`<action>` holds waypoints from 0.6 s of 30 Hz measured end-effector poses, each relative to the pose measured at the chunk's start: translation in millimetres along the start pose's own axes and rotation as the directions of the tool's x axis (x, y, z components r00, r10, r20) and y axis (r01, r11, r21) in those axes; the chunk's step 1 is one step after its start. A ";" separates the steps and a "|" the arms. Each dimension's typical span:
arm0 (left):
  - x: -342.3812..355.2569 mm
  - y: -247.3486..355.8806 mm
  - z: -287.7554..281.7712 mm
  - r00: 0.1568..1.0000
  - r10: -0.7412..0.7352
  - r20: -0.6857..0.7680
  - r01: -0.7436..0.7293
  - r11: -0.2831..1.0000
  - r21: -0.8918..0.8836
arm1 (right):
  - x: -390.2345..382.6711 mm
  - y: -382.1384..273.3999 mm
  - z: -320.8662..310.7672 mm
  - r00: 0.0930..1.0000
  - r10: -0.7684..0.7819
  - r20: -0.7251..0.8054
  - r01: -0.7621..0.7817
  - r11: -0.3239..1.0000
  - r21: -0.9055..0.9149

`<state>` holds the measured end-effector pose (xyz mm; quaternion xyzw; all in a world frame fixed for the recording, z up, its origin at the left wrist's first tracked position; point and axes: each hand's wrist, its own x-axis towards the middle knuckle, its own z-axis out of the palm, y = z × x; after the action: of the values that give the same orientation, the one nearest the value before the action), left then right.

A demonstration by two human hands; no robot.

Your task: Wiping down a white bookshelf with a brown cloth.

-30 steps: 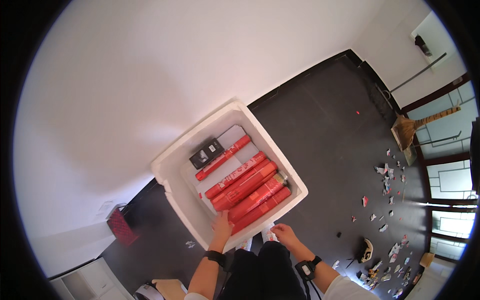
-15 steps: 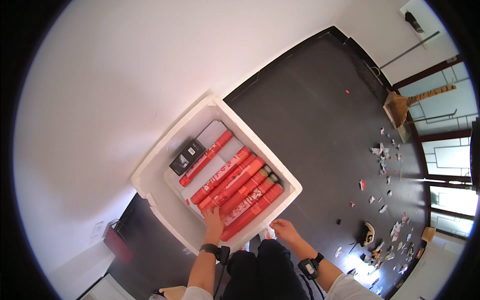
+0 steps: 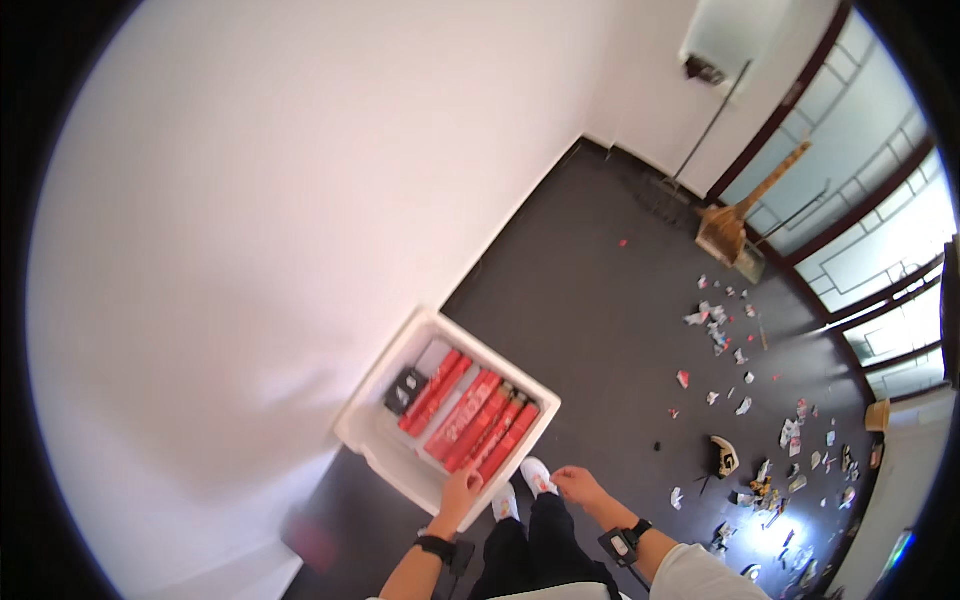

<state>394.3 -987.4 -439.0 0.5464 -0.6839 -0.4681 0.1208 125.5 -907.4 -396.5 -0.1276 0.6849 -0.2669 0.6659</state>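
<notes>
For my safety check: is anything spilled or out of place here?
Yes: small white and red scraps lie scattered over the dark grey floor at right, looking untidy, unlike the aligned red cylindrical tubes in the white foam box.

Clock directions from centre of white foam box [image 3: 405, 455], beside white wall [image 3: 250, 250]. Red tubes [image 3: 470, 415] lie side by side inside; small black carton [image 3: 405, 390] at 10 o'clock. Left hand [image 3: 460, 492] at 6 o'clock, over the box's near side by the tube ends; contact unclear. Right hand [image 3: 580, 485] outside at 4 o'clock, fingers drawn together. Scraps [image 3: 790, 437] scattered on dark floor [image 3: 580, 270], 2 to 4 o'clock; straw broom [image 3: 722, 232] at 2.
</notes>
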 end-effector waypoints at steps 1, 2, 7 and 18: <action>-6.2 21.2 -9.0 0.999 0.036 0.019 -0.036 0.999 0.004 | -21.2 -11.3 -5.1 1.000 0.004 0.000 -0.004 1.000 0.021; -14.9 45.9 -19.1 0.996 0.083 0.032 -0.083 0.996 0.011 | -43.7 -19.5 -12.0 0.999 -0.042 -0.023 0.043 0.998 0.042; -28.6 172.0 -48.7 0.974 0.175 0.147 -0.177 0.984 0.002 | -129.1 -59.6 -58.4 0.994 -0.035 -0.108 0.053 0.984 0.170; 77.8 366.8 30.3 0.861 0.328 0.389 -0.341 0.939 -0.037 | -156.0 -107.8 -215.0 0.980 -0.139 -0.140 0.192 0.836 0.515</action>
<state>112.1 -1052.0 -198.8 0.3176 -0.7859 -0.5279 0.0527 -92.1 -871.5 -213.4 0.0136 0.6034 -0.5064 0.6159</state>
